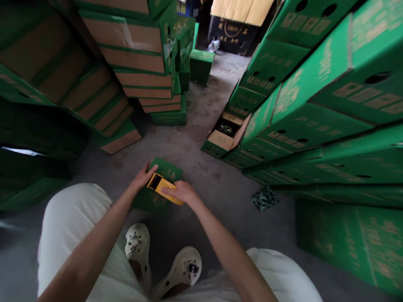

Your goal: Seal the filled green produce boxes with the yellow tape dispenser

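A yellow handheld tool (174,200) with a dark, black-framed end is in my right hand (184,192). My thumb lies along its top, and its exact kind is unclear. The tool is over a small green box (168,167) on the floor in front of my feet, its dark end pointing left. At the left edge of that box, my left hand (142,178) grips the side, fingers partly hidden behind it. My left fingertips are close to the tool's dark end.
Stacks of green cartons stand at the left (132,42) and right (283,113). An open box (221,139) marked S3 sits at the right stack's foot. A dark patterned piece (264,198) lies on the floor. A black carton (231,35) and a white cup-like object (214,46) are farther back.
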The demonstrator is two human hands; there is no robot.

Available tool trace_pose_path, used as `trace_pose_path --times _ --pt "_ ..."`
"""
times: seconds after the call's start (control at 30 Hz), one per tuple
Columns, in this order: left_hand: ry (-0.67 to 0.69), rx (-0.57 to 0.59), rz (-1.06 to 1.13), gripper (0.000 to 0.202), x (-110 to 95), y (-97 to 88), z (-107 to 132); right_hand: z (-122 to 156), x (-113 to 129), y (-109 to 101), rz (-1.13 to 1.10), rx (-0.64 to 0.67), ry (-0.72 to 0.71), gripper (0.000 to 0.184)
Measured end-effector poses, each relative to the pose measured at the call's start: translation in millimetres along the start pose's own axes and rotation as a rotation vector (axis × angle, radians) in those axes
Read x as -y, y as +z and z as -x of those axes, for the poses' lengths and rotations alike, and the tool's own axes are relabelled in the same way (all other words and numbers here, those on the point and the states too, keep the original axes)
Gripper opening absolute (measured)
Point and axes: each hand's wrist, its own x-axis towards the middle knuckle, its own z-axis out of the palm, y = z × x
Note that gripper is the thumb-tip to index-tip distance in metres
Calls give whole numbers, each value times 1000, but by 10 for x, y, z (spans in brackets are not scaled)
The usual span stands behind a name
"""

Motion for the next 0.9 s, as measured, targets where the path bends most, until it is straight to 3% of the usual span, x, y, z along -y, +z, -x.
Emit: trace_pose_path --times 0.1,0.23,0.37,0.47,0.67,0.73,0.9 --pt "0 -23 -90 83 -16 17 49 32 -20 -79 44 24 -13 73" --pt "-69 -44 -167 76 26 -11 44 445 -545 -271 42 98 70 62" --pt "-88 -76 -200 76 98 -54 -19 708 -980 -343 104 36 155 59" --pt "-115 -101 -245 79 136 -63 -57 521 -888 -212 150 34 230 62" --pt "-77 -79 -240 87 144 -90 -94 -123 -315 226 292 -105 360 60" --pt "-68 -53 -212 87 153 -97 -108 -172 -303 329 298 -139 386 57" --pt "-105 -16 -196 91 159 -37 -111 -29 -577 403 375 -323 457 53"
